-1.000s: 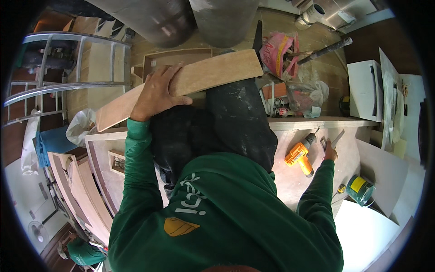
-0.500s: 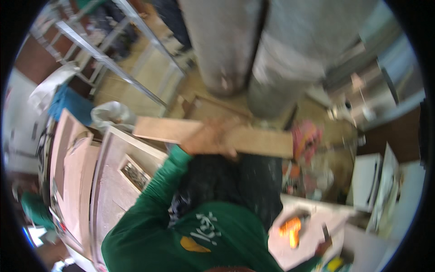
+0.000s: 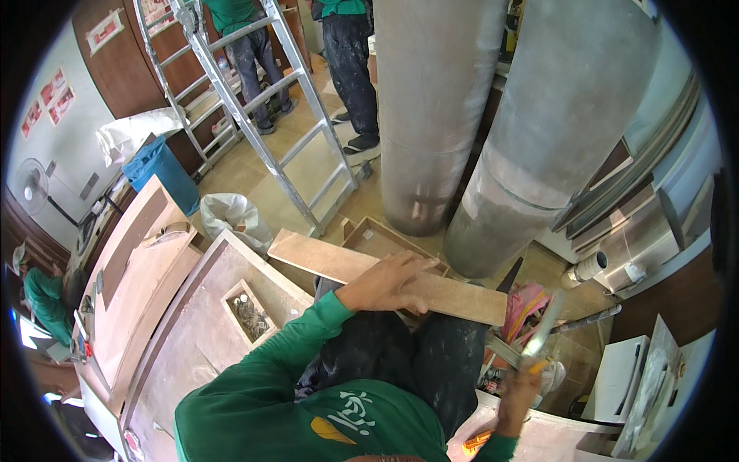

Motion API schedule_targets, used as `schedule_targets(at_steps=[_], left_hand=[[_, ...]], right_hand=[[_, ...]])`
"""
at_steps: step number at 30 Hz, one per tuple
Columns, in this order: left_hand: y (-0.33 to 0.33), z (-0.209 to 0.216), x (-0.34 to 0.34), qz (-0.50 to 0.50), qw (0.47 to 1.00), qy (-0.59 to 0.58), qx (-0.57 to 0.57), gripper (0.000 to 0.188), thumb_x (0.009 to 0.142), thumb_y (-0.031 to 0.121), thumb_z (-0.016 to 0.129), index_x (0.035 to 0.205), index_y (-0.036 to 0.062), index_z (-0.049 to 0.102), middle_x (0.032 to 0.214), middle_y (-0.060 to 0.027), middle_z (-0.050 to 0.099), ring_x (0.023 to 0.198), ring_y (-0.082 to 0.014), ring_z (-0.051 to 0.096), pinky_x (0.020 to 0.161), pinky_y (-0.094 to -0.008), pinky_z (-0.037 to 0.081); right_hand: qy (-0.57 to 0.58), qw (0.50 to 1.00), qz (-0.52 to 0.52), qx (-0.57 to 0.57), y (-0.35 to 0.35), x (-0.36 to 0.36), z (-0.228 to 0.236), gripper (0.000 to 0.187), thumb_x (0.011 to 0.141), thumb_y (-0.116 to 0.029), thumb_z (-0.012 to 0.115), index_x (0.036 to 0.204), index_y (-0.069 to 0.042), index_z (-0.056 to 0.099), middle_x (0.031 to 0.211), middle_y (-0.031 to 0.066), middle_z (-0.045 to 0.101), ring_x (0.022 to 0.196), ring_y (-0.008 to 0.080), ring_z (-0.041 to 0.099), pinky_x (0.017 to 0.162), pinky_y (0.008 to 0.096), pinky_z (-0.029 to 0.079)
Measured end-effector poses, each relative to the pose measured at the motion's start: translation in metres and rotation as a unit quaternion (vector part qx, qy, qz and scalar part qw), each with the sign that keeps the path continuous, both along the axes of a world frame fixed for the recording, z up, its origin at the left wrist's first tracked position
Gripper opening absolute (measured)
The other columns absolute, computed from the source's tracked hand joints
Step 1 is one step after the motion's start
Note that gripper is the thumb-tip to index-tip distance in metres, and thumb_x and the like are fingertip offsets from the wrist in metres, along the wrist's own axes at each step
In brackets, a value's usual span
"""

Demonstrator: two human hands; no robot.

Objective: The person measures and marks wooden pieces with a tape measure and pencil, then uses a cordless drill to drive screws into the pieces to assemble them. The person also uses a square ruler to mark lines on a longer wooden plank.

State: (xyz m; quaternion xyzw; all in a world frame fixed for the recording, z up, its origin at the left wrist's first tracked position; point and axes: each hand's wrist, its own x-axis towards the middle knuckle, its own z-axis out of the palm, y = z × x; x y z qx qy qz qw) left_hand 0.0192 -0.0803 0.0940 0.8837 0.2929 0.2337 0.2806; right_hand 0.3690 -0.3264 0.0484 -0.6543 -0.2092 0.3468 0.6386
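A long wooden board [image 3: 462, 299] lies across my thighs, slanting down to the right. My left hand [image 3: 389, 281] grips it near the middle, fingers over its top face and far edge. Raised at the lower right, my right hand [image 3: 519, 396] is closed around a blurred hand tool with a long pale blade [image 3: 545, 327] and some orange-yellow by the grip. Its exact kind is unclear. The tool stands apart from the board's right end. Below that hand, an orange tool [image 3: 477, 441] shows partly on a pale wooden surface [image 3: 554, 440].
A large wooden panel [image 3: 181, 368] on my left carries a small wooden box of hardware [image 3: 265, 333]. Ahead stand an aluminium ladder [image 3: 250, 131] and two big grey cylinders [image 3: 419, 185]. Pink cloth [image 3: 531, 304] lies right of the board. Co-workers stand beyond the ladder.
My right hand has come up and inward with the tool, away from the pale surface. The view has tilted up. My left hand stays on the board, which slants more.
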Motion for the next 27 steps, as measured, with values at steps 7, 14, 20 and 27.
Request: schedule_targets(at_steps=[7, 14, 20, 27], left_hand=[[-0.052, 0.012, 0.014, -0.085, 0.996, -0.019, 0.037, 0.084, 0.084, 0.051, 0.089, 0.151, 0.0085, 0.061, 0.145, -0.0229, 0.06, 0.135, -0.0437, 0.057, 0.116, -0.0525, 0.045], [-0.043, -0.018, 0.012, -0.052, 0.994, 0.076, 0.055, 0.09, 0.078, 0.055, 0.092, 0.155, 0.0175, 0.063, 0.156, -0.018, 0.055, 0.15, -0.045, 0.045, 0.124, -0.0579, 0.036], [-0.014, -0.025, 0.013, -0.069, 0.982, 0.154, 0.085, 0.114, 0.068, 0.075, 0.09, 0.16, 0.0183, 0.055, 0.162, -0.0249, 0.047, 0.154, -0.0513, 0.037, 0.128, -0.0621, 0.03], [0.007, -0.04, 0.025, -0.11, 0.982, 0.138, 0.071, 0.107, 0.071, 0.068, 0.092, 0.161, 0.0226, 0.056, 0.166, -0.0226, 0.043, 0.154, -0.0521, 0.038, 0.127, -0.0656, 0.029]], right_hand=[[0.156, 0.966, 0.204, -0.025, 0.065, -0.109, 0.024, 0.028, 0.109, -0.022, 0.071, 0.128, -0.003, 0.066, 0.073, -0.0081, 0.047, 0.054, 0.0027, 0.042, 0.046, 0.0217, 0.036], [0.253, 0.934, 0.251, -0.038, 0.082, -0.142, 0.004, 0.027, 0.114, -0.022, 0.063, 0.133, -0.003, 0.065, 0.072, -0.0105, 0.04, 0.056, 0.0018, 0.037, 0.051, 0.0224, 0.038], [0.267, 0.932, 0.238, -0.057, 0.079, -0.159, -0.02, 0.023, 0.113, -0.018, 0.063, 0.125, 0.0, 0.069, 0.075, -0.0051, 0.05, 0.058, 0.0042, 0.045, 0.051, 0.0249, 0.042], [0.294, 0.942, 0.155, -0.051, 0.1, -0.15, -0.032, 0.013, 0.112, -0.019, 0.067, 0.112, -0.006, 0.066, 0.074, -0.0079, 0.045, 0.057, 0.0033, 0.039, 0.053, 0.0241, 0.04]])
